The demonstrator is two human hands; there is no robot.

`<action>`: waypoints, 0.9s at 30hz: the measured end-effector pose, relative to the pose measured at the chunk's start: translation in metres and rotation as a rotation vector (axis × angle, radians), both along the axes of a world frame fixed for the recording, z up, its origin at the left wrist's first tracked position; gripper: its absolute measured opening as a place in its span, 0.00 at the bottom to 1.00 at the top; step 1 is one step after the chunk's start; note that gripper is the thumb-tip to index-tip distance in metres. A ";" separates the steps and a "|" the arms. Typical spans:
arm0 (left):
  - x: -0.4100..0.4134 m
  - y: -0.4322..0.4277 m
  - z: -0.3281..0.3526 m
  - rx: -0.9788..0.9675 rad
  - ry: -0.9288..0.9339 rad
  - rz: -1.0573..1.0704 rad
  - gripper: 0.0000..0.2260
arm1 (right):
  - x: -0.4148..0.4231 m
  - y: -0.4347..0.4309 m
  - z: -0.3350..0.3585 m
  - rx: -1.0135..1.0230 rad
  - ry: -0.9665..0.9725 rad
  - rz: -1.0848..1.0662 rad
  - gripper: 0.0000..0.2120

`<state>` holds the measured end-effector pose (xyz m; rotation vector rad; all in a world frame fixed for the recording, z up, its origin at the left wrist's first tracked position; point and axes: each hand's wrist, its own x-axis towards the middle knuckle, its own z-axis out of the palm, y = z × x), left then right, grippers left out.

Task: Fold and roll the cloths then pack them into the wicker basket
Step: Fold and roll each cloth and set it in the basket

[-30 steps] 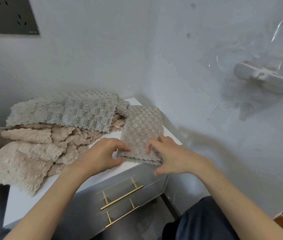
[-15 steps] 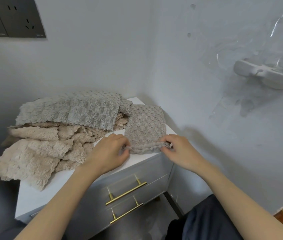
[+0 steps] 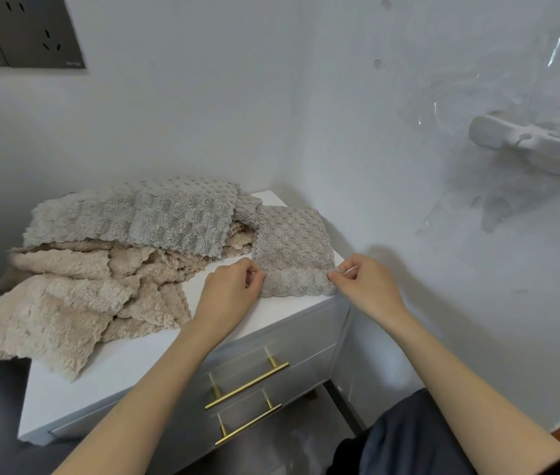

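Note:
A folded grey-brown textured cloth lies on the right end of the white cabinet top. Its near edge is turned up into a short roll. My left hand pinches the roll's left end and my right hand pinches its right end. To the left lies a heap of cloths: a grey one on top and beige ones beneath, hanging over the cabinet's left edge. No wicker basket is in view.
The cabinet stands in a corner between two pale walls, with two brass drawer handles on its front. A dark socket panel is on the left wall. A white holder juts from the right wall.
My hands went from lying on the cloth's near edge to its two ends, and the near edge has been rolled up and away from me, growing thicker.

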<state>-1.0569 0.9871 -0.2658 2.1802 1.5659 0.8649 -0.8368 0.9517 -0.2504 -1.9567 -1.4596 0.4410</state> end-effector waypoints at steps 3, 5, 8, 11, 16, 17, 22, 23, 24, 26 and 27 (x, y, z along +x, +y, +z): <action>0.002 0.002 -0.001 0.022 -0.010 0.029 0.07 | -0.009 -0.005 -0.002 0.118 -0.204 0.018 0.06; 0.002 0.004 -0.001 0.019 -0.002 0.048 0.07 | -0.016 -0.009 -0.001 0.289 -0.426 0.116 0.10; 0.002 0.005 -0.001 0.030 0.037 0.072 0.07 | -0.034 -0.019 0.001 0.474 -0.544 0.349 0.18; 0.003 0.007 0.001 0.010 0.062 0.078 0.08 | -0.052 -0.024 -0.010 0.410 -0.676 0.495 0.21; 0.003 0.007 0.002 0.011 0.087 0.085 0.08 | -0.051 -0.023 -0.023 0.074 -0.711 0.543 0.26; 0.003 0.007 0.002 0.018 0.099 0.086 0.08 | -0.048 -0.024 -0.023 0.042 -0.720 0.519 0.26; 0.004 0.006 0.002 0.047 0.129 0.079 0.08 | -0.030 -0.028 -0.022 -0.027 -0.762 0.409 0.27; 0.004 0.005 0.001 0.059 0.117 0.069 0.07 | -0.027 -0.029 -0.022 -0.034 -0.752 0.393 0.27; 0.004 0.004 0.001 0.087 0.104 0.053 0.06 | -0.023 -0.028 -0.021 -0.036 -0.736 0.389 0.27; 0.003 0.003 -0.001 0.187 0.091 -0.016 0.04 | -0.019 -0.027 -0.021 -0.024 -0.720 0.410 0.28; 0.001 0.003 -0.001 0.243 0.102 -0.071 0.04 | -0.017 -0.027 -0.021 -0.016 -0.718 0.423 0.28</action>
